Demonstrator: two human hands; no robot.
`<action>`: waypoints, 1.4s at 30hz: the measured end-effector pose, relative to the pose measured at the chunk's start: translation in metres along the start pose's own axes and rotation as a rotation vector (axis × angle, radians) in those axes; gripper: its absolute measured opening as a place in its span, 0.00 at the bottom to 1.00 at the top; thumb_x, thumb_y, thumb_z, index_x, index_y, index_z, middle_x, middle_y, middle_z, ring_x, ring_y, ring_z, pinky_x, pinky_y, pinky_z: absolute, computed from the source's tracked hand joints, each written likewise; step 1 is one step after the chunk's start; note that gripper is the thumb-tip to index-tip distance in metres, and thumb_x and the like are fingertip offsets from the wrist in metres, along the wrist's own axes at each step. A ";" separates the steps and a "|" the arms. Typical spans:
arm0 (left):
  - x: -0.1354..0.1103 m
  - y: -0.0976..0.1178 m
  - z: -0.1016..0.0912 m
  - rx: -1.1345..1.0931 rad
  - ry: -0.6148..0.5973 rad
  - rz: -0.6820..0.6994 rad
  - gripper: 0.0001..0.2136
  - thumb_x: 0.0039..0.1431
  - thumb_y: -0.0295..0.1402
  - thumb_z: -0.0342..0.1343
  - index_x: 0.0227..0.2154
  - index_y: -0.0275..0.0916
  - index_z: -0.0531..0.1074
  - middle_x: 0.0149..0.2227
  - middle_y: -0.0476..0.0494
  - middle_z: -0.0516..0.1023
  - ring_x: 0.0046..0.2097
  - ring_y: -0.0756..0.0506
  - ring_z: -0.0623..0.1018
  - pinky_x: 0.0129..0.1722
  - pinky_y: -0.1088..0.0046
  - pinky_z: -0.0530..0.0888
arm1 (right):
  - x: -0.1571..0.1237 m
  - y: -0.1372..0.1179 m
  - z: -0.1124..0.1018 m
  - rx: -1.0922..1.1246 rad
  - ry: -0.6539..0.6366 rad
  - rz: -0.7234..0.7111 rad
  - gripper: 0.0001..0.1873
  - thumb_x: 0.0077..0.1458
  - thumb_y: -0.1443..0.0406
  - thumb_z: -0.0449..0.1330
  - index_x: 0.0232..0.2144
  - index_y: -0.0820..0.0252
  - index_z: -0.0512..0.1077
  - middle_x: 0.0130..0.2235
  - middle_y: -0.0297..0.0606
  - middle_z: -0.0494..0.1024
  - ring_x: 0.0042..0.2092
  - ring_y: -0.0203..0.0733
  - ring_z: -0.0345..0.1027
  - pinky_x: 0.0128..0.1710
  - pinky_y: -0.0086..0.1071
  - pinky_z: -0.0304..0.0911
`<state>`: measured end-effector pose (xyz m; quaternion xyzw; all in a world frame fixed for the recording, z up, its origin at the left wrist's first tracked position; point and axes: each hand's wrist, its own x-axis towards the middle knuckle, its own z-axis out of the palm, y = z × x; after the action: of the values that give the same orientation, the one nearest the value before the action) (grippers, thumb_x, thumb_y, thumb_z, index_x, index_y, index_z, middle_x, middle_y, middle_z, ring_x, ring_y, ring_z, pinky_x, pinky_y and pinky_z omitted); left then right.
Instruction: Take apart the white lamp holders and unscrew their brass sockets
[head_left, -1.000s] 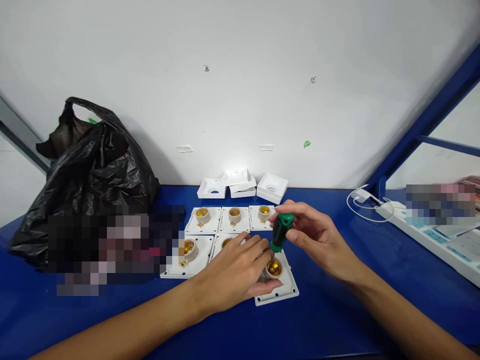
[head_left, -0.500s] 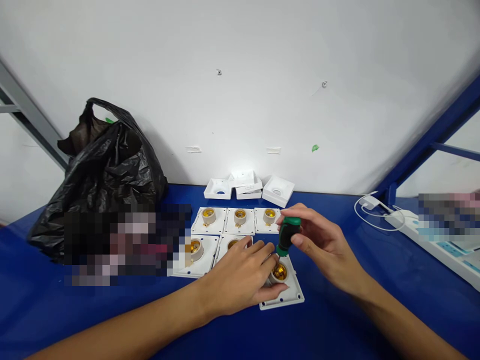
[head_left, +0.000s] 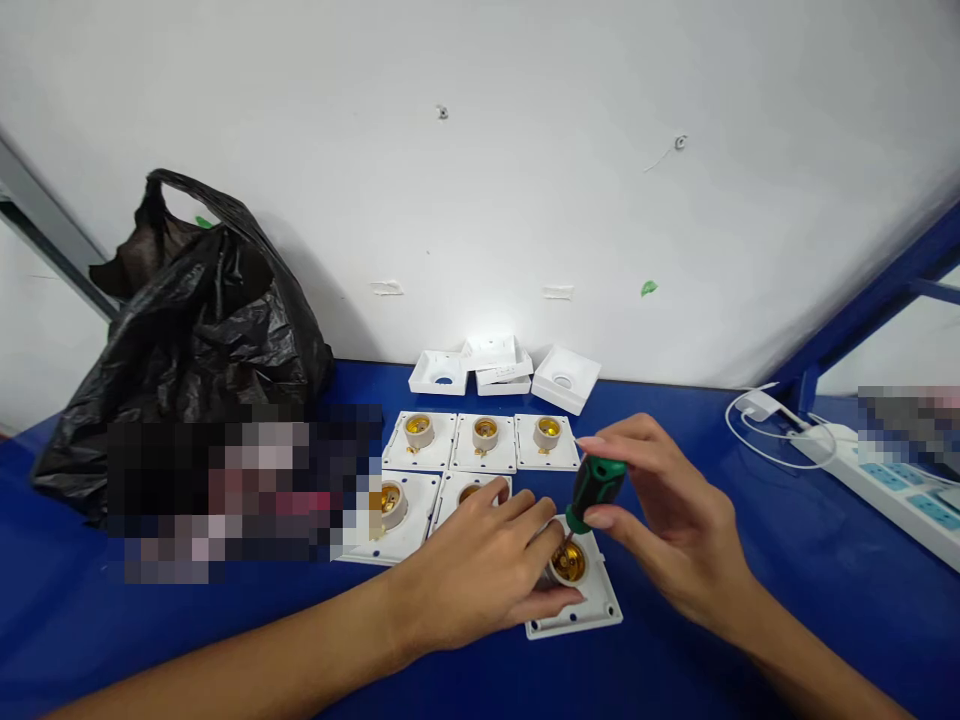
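My right hand (head_left: 675,510) grips a green and black screwdriver (head_left: 596,490) by its handle, between thumb and fingers. The screwdriver tilts, its shaft reaching down into the brass-lined lamp socket (head_left: 568,563) nearest me. That socket stands on a square white base plate (head_left: 581,615) lying on the blue table. My left hand (head_left: 480,560) wraps its thumb and fingers around the socket's left side, hiding part of it. Behind my left hand lies another socket plate (head_left: 448,495), partly covered. The screwdriver's tip and any screw under it are too small to make out.
Several more white socket plates (head_left: 420,440) lie in rows beyond my hands. White square covers (head_left: 566,378) are piled by the wall. A black plastic bag (head_left: 202,320) stands at left, near a blurred patch. A power strip (head_left: 885,475) with a white cable lies at right.
The screwdriver has tipped further, its handle leaning more to the right with my right hand. My left hand stays around the socket. The whole view has shifted slightly.
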<state>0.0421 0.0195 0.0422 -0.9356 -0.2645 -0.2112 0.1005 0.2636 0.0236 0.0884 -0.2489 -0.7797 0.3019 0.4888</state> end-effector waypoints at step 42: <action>0.004 -0.001 0.002 0.003 0.028 0.011 0.20 0.75 0.50 0.54 0.41 0.36 0.75 0.36 0.46 0.79 0.40 0.40 0.79 0.49 0.58 0.70 | 0.007 -0.008 -0.008 0.153 0.028 0.139 0.20 0.69 0.67 0.63 0.58 0.40 0.75 0.49 0.34 0.79 0.50 0.37 0.74 0.48 0.30 0.75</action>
<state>0.0455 0.0229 0.0424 -0.9338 -0.2581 -0.2235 0.1066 0.2671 0.0246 0.1006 -0.2688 -0.7282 0.3903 0.4952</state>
